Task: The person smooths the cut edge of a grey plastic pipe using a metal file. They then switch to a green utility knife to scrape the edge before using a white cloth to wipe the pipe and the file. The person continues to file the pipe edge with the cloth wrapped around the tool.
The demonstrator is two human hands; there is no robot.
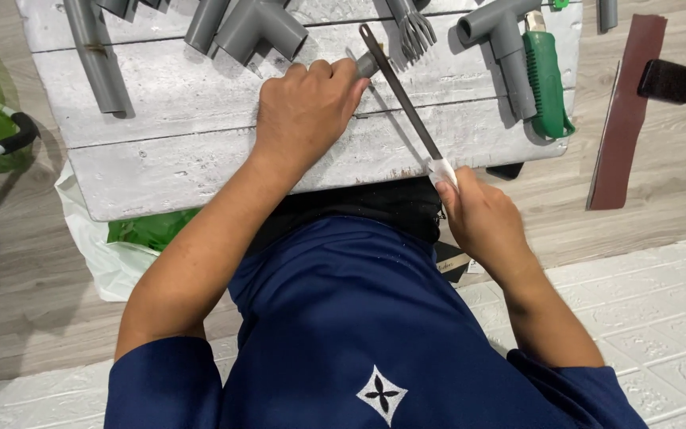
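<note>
Head view: left hand (309, 107) is clenched over a short grey pipe piece (368, 63), pinning it flat on the white plank counter (184, 151), probably so it cannot roll under the blade. Right hand (482, 218) grips the pale handle of a thin hand saw (403, 99), fingers wrapped tight; the blade lies diagonally across the pipe end. Grey tee fittings (257, 28) and a green-handled cutter (547, 83) lie nearby, apart from the cut.

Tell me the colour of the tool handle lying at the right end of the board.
Green, seen in the head view: the handle lies beside a grey pipe tee.
</note>
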